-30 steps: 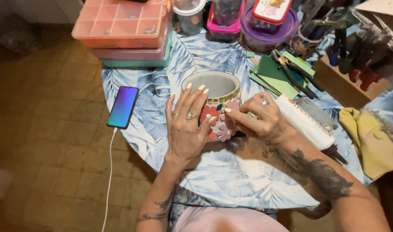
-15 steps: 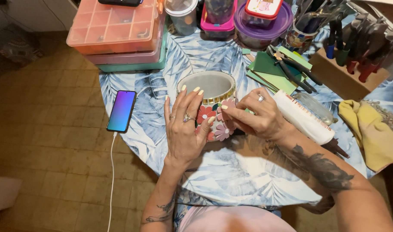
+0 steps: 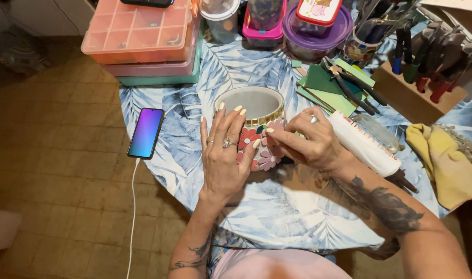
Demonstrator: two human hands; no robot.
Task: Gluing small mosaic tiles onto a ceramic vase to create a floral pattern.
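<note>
A round grey pot (image 3: 251,103) with pink and red flower tiles and a gold band on its side stands in the middle of the table. My left hand (image 3: 223,155) lies flat against the pot's left side, fingers spread, steadying it. My right hand (image 3: 308,139) is at the pot's right side, fingertips pinched on a small piece pressed against the flower tiles; the piece itself is mostly hidden.
A lit phone (image 3: 146,132) on a white cable lies at the table's left edge. Stacked compartment boxes (image 3: 143,36), lidded tubs (image 3: 313,31), green sheets with pliers (image 3: 344,85), a tool rack (image 3: 421,77), a white tube (image 3: 365,144) and a yellow cloth (image 3: 442,160) surround the pot.
Both hands stay on the pot with only slight finger shifts. The view has moved a little.
</note>
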